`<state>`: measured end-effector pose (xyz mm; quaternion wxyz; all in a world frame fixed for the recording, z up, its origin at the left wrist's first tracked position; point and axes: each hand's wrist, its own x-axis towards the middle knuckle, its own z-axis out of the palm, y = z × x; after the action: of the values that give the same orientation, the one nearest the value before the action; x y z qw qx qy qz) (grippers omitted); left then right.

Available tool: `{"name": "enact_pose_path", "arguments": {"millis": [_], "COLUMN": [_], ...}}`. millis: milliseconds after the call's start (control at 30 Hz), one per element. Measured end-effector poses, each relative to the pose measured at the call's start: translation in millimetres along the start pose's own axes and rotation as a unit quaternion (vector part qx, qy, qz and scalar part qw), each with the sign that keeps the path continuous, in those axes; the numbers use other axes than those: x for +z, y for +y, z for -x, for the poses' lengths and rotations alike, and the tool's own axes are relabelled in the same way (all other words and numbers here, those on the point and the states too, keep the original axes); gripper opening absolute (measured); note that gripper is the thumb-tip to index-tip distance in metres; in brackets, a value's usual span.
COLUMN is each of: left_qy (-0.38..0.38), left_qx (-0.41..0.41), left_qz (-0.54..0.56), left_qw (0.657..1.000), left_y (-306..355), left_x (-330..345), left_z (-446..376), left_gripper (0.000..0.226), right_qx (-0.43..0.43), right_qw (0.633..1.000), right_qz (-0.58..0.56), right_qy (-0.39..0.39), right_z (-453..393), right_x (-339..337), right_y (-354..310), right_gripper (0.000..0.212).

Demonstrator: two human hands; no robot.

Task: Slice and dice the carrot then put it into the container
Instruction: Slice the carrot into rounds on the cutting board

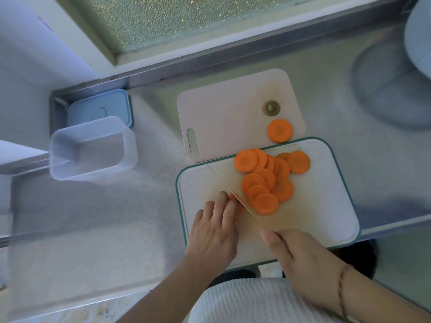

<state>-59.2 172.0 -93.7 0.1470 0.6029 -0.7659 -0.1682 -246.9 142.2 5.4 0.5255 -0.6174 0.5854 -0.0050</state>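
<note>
I am slicing the last of the carrot, so the first step of the task is nearly finished. My left hand [213, 231] is pressing down on the small carrot stub [234, 198] at the near left part of the white cutting board [326, 206], fingers curled over it so that only a sliver of orange is showing. My right hand [300, 259] is closed around the knife handle, which the hand itself is hiding; the grip is clenched, with the thumb reaching forward along it. The knife blade [242, 206] is lying edge-on across the board, right against the stub and my left fingertips.

A pile of carrot rounds [263, 180] is overlapping on the middle of the board, just beside the blade. One more carrot round [279, 130] is lying apart on the pink cutting board [224, 117], near the trimmed carrot top [271, 108].

The clear container [93, 148] is standing empty on the steel surface [151, 206] to my left, well apart from the board, with its blue lid [100, 108] behind it.

I judge that the next cuts are calling for care, since little of the stub is left to hold and my fingertips are close to the edge. Dicing the rounds and carrying them across to the container are not yet begun.
</note>
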Motion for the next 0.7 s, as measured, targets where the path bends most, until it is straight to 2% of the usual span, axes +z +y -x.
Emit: {"name": "enact_pose_path", "arguments": {"millis": [200,233,333,367,500,600,700], "left_qy": [0.007,0.006,0.001,0.001,-0.004,-0.008,-0.002], "left_qx": [0.006,0.006,0.011,0.009,0.001,0.006,0.004], "left_qz": [-0.002,0.0,0.0,0.001,0.016,0.025,0.025], "left_qw": [1.0,1.0,1.0,1.0,1.0,1.0,1.0], "left_y": [-3,-3,-3,-4,-5,-5,-5], "left_x": [1,1,1,1,0,0,0], "left_z": [0,0,0,0,-1,0,1], "left_gripper": [0.043,0.043,0.044,0.045,0.046,0.047,0.047], "right_qx": [-0.045,-0.032,0.008,0.007,-0.043,-0.086,-0.092], "right_qw": [0.999,0.999,1.0,1.0,0.999,0.994,0.993], "right_qz": [-0.028,-0.023,-0.006,0.005,0.024,0.023,0.021], "right_qy": [0.005,-0.001,-0.018,-0.019,-0.001,0.057,0.072], "right_z": [-22,-13,12,13,-22,-48,-52], "right_x": [5,5,4,5,18,24,26], "right_y": [-9,1,27,32,12,2,1], "right_gripper": [0.059,0.064,0.101,0.104,0.081,0.08,0.064]}}
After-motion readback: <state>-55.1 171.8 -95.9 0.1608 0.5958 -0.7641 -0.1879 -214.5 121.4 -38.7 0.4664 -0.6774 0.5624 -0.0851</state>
